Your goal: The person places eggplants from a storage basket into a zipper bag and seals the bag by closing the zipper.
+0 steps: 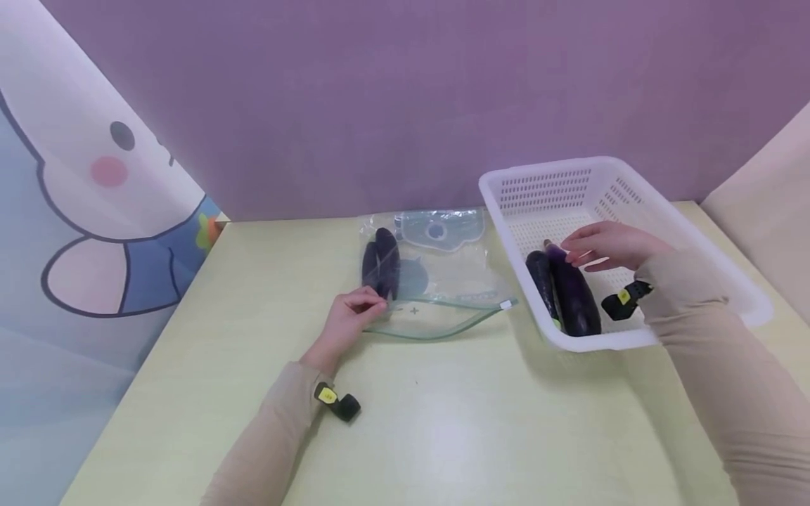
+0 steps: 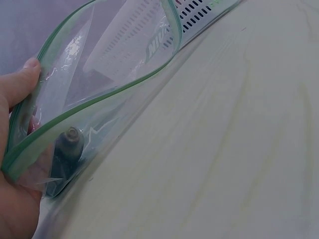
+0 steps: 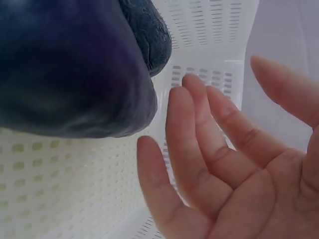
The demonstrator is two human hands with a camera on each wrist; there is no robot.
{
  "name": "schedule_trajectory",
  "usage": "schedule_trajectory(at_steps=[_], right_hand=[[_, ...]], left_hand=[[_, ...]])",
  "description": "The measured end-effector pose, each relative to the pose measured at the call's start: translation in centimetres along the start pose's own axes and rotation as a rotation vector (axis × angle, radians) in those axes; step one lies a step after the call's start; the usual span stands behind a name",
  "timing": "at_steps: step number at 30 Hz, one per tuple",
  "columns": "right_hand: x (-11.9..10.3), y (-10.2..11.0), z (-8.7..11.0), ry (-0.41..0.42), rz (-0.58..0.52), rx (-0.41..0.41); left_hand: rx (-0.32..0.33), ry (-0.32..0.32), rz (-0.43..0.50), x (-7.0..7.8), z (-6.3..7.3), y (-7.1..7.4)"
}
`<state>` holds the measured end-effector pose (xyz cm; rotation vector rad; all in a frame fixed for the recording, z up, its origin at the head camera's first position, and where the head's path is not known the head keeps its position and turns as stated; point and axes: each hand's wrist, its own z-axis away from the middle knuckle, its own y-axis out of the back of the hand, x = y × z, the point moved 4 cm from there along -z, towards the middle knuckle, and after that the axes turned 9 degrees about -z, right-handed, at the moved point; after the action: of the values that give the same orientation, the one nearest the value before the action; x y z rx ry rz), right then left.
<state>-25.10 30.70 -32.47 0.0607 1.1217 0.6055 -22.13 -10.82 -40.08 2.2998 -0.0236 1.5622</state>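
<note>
My left hand [image 1: 357, 313] pinches the green-edged mouth of a clear zip bag [image 1: 443, 270] lying on the table, its thumb over the rim in the left wrist view. The bag's mouth gapes, and a white slider [image 1: 505, 304] sits at its right end. Two long dark vegetables [image 1: 387, 263] lie inside the bag at its left side. Over at the right, my right hand [image 1: 610, 244] reaches into the white basket [image 1: 538, 176] with fingers spread, holding nothing. Just beside its fingertips lies a purple eggplant [image 1: 574, 299]; a slimmer dark, bumpy-skinned vegetable [image 3: 149, 37] lies alongside that.
The basket has slotted walls and stands at the right of the pale table [image 1: 405, 436]. A purple backdrop [image 1: 405, 105] rises behind the table. On the left hangs a cloth with a cartoon figure [image 1: 126, 176]. Each wrist wears a small black camera [image 1: 338, 404].
</note>
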Motion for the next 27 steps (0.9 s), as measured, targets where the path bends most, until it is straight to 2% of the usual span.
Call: schedule_trajectory(at_steps=[9,13,16,23,27], right_hand=[[0.0,0.4,-0.1,-0.041,0.112,0.054],[0.1,0.3,0.1,-0.056,0.144,0.054],[0.3,0.2,0.2,-0.074,0.146,0.034],[1.4,-0.3,0.1,-0.174,0.124,-0.053],[1.5,-0.5,0.4,-0.193,0.103,-0.056]], left_hand=[[0.02,0.0,-0.005,0.0,0.1,0.1],[0.021,0.01,-0.008,0.0,0.0,0.1],[0.016,0.016,-0.012,0.0,0.0,0.1],[-0.003,0.031,-0.009,-0.1,0.1,0.0],[-0.007,0.034,0.011,-0.1,0.1,0.0]])
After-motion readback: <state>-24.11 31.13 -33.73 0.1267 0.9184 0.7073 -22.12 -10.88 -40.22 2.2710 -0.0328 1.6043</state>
